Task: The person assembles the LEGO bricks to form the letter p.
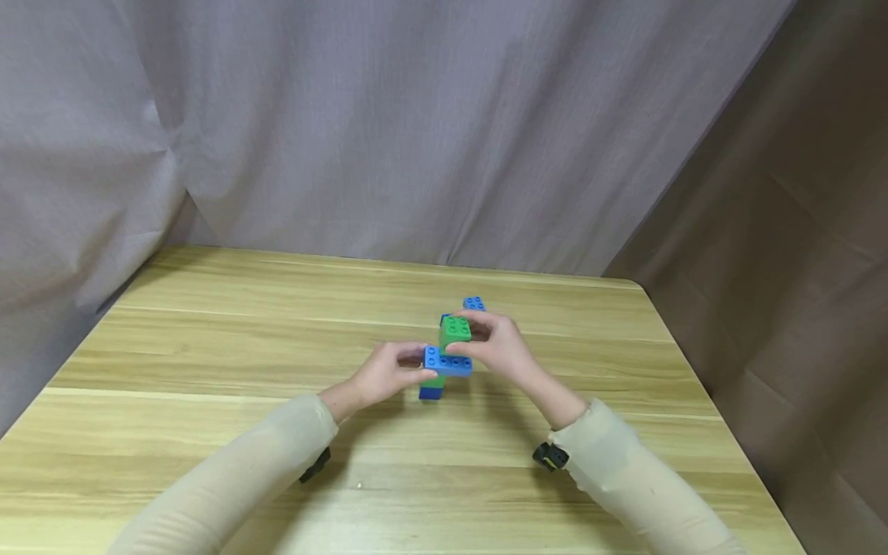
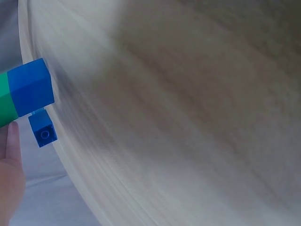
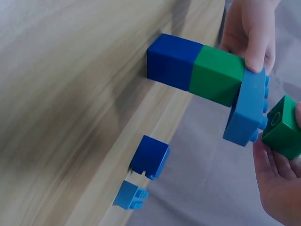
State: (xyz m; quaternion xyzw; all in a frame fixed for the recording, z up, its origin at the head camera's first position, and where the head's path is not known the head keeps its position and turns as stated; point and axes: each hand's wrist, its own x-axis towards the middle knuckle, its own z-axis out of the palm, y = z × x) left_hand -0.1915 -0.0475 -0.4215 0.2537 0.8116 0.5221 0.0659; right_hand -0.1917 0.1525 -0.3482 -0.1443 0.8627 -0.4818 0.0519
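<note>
My left hand [image 1: 384, 375] grips the left end of a light blue long brick [image 1: 454, 365]. That brick tops a stack with a green brick [image 3: 216, 74] below it and a dark blue brick [image 3: 172, 61] at the bottom. Whether the stack touches the table I cannot tell. Between thumb and fingers, my right hand [image 1: 505, 345] pinches a second green brick [image 1: 455, 328]. In the right wrist view, its hollow underside faces the light blue brick's studs, with a small gap between them.
Beyond the hands, a loose dark blue brick [image 3: 150, 156] and a small light blue brick [image 1: 474, 303] are on the wooden table [image 1: 243, 331]. Grey curtains [image 1: 388, 139] hang behind the table and along its right side.
</note>
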